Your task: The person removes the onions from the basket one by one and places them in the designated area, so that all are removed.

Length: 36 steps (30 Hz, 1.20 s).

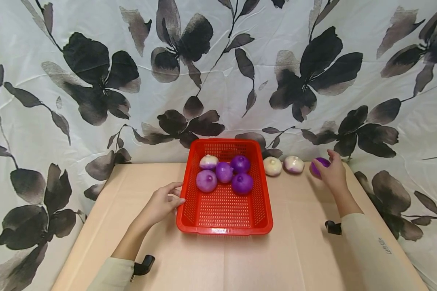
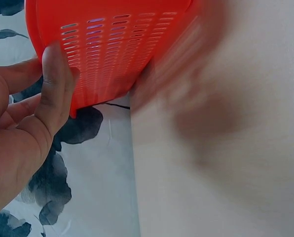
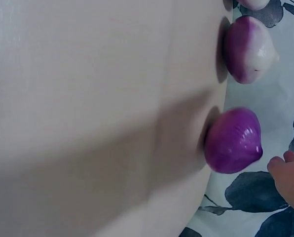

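Observation:
A red plastic basket with perforated walls holds several onions, mostly purple, such as the purple onion, and one whitish onion. At its left side my left hand grips the rim, with a finger against the outer wall in the left wrist view. To the right, my right hand is at a purple onion lying on the table. In the right wrist view its visible fingertips stand apart from that onion, fingers relaxed; the rest of the hand is out of that view.
Two pale onions, a creamy onion and a white-and-purple onion, lie in a row between the basket and my right hand. The beige table ends at a floral cloth backdrop behind and at both sides.

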Available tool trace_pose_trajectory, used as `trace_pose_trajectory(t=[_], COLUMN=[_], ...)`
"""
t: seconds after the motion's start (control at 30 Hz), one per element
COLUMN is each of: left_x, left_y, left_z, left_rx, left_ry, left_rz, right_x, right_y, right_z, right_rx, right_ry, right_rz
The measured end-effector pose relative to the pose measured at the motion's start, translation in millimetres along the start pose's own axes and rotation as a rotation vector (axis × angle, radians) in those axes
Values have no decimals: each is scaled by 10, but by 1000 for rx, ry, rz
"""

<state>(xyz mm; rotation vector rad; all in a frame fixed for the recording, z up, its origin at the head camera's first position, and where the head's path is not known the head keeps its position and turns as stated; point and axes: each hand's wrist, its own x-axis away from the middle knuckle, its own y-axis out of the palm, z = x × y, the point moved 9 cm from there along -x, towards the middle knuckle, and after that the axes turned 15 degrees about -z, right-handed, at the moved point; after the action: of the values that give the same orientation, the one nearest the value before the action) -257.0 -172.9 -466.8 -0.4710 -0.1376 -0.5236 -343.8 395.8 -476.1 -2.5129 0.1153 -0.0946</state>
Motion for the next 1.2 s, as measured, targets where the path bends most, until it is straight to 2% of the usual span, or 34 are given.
trace_pose_trajectory(t=[0.2, 0.37, 1.2], left_x=[2, 8, 17], left_y=[-5, 6, -10], left_z=[-3, 10, -4], left_rx=[4, 6, -2], left_ry=[-1, 1, 20], left_rz=[7, 0, 2], right_x=[-13, -3, 44], right_y=[31, 80, 69], right_z=[-1, 113, 182], right_rx=[46, 72, 51], right_ry=[-24, 8, 9], right_rz=[-77, -137, -107])
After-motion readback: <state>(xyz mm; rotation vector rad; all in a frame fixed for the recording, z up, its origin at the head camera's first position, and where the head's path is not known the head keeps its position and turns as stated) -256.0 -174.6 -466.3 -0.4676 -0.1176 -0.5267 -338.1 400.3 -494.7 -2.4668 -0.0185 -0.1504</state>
